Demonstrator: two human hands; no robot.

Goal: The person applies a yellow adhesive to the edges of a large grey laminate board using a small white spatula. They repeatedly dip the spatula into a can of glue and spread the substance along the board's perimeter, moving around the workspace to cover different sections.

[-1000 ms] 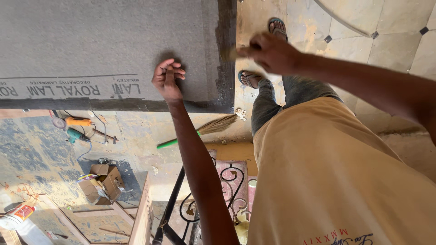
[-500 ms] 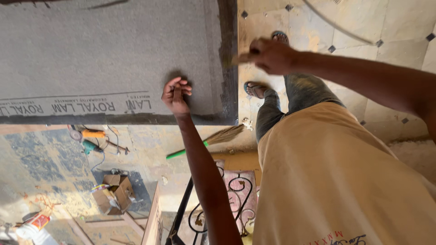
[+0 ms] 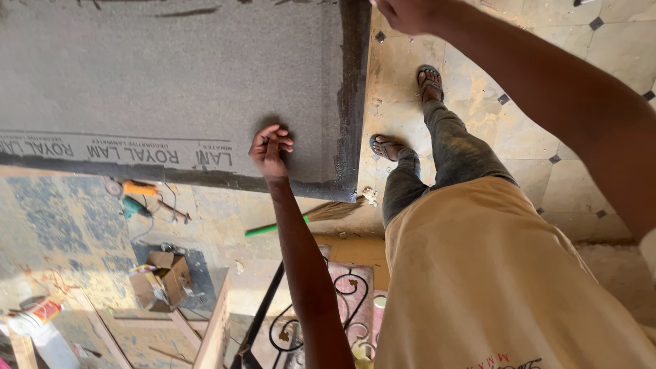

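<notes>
A large grey laminate sheet (image 3: 171,82) with a dark edge band fills the upper left. My left hand (image 3: 270,152) rests on its face near the lower right corner, fingers curled against the surface. My right hand (image 3: 404,11) is at the top of the frame just right of the sheet's dark side edge. It is partly cut off, so its grip is hidden. My feet in sandals (image 3: 430,80) stand on the tiled floor (image 3: 547,102) to the right of the sheet.
A broom with a green handle (image 3: 301,220) lies below the sheet. An orange power tool (image 3: 137,188), a teal tool (image 3: 133,207) and an open cardboard box (image 3: 164,280) sit on the stained floor at left. Black wrought-iron scrollwork (image 3: 321,321) stands at the bottom centre.
My right hand has risen from the sheet's side edge to the frame's top edge. My left hand stays on the sheet, which now shows more of the floor and tools below it.
</notes>
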